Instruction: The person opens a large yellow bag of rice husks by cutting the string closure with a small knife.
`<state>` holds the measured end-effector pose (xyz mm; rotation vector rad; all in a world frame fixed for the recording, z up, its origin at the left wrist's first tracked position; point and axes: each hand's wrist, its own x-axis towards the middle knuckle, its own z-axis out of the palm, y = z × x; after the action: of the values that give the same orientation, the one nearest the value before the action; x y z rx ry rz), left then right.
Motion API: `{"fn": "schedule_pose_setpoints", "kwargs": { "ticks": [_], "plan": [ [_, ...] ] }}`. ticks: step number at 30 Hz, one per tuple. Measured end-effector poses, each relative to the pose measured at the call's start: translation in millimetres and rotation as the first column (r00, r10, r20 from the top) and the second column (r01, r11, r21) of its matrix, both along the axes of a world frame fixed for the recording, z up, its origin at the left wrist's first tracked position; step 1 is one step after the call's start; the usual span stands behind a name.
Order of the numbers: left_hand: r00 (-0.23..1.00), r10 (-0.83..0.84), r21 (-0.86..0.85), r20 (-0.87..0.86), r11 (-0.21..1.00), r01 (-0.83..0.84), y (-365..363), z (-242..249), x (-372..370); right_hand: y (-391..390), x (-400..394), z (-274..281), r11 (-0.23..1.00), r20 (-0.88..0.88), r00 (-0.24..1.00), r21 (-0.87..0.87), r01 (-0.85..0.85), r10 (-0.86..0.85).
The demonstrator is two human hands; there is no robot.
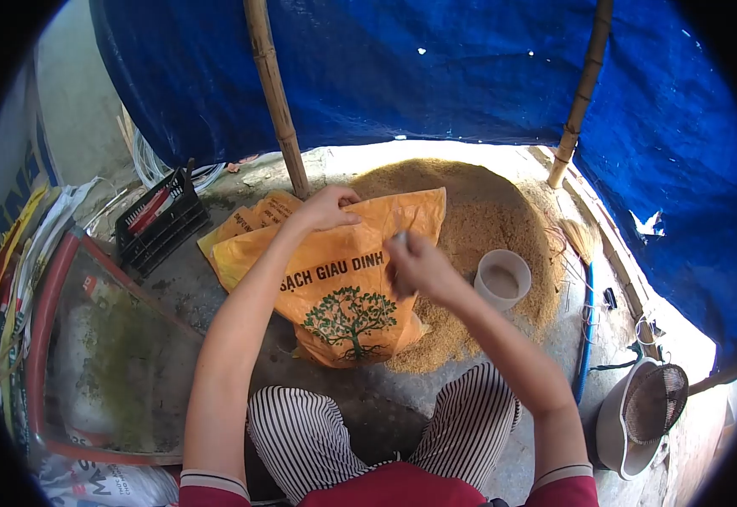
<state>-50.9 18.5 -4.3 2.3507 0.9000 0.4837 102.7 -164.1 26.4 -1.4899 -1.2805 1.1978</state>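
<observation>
An orange woven sack point(343, 270) with black lettering and a printed green tree stands in front of me, its lower part bulging and its upper part flattened. My left hand point(330, 209) is closed on the sack's top edge, left of the middle. Just in front of the printed face, my right hand point(423, 269) is curled closed. A small pale tip shows between its thumb and fingers, too little to name. Behind the sack and to its right lies a heap of golden-brown grain or husks point(478, 211). A white plastic tub point(503, 280) sits in the heap.
A black crate point(161, 221) and stacked sacks point(22, 279) are on the left, near a red-rimmed panel point(51, 321). At right are a straw broom point(585, 241), a pail point(617, 422) and a mesh sieve point(657, 401). Bamboo poles point(277, 93) stand before a blue tarp point(427, 76).
</observation>
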Motion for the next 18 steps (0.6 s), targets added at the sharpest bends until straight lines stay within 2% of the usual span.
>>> {"fn": "schedule_pose_setpoints", "kwargs": {
  "ticks": [3, 5, 9, 11, 18],
  "plan": [
    [1.0, -0.019, -0.019, -0.006, 1.0, 0.019, 1, -2, 6, 10, -4, -42, 0.999, 0.029, 0.999, -0.004, -0.045, 0.045],
    [0.992, 0.006, 0.036, -0.128, 0.999, -0.001, -7, 8, 10, 24, -2, -58, 0.999, -0.033, 0.998, -0.027, 0.046, -0.047],
    [0.978, 0.045, -0.016, -0.204, 0.999, -0.049, -8, 13, 23, 31, 5, -61, 0.999, -0.075, 0.996, 0.009, 0.045, -0.044],
    [0.998, -0.049, -0.025, -0.031, 0.999, 0.048, 0, 3, 25, 32, 7, -60, 0.999, -0.083, 0.996, 0.031, 0.025, -0.023],
    [0.997, -0.051, 0.11, -0.061, 0.992, 0.058, -2, 2, 26, 36, 15, -60, 0.999, -0.212, 0.977, -0.04, 0.017, -0.025]
  ]
}}
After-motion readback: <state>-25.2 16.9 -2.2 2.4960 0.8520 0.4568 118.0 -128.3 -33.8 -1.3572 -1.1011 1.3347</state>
